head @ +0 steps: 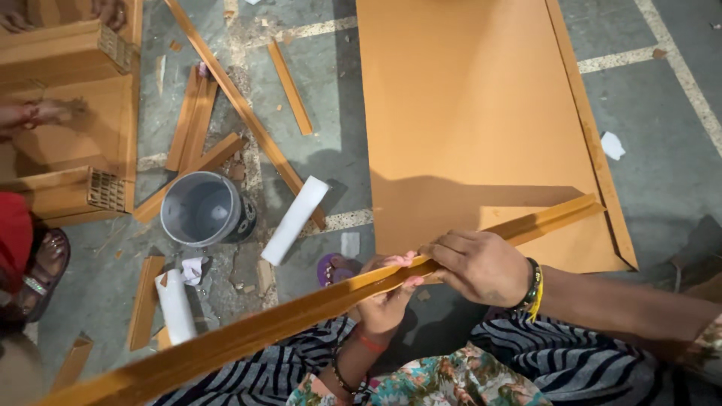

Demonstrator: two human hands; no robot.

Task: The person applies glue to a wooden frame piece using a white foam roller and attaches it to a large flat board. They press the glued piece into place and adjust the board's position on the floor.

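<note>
A long orange-brown angled strip (248,331) runs from the lower left up to the right across my lap. My right hand (477,265) grips it from above near its middle. My left hand (385,297) holds the same strip from below, fingers curled around its edge just left of the right hand. Under the strip's right end lies a large orange-brown board (466,113) on the grey floor.
A grey bucket (201,209) stands on the floor at the left. Two white rolls (295,219) (175,306) and several loose wood strips (241,105) lie around it. Honeycomb-cored panels (68,113) are stacked at far left, where another person's foot (41,267) and hand (30,114) show.
</note>
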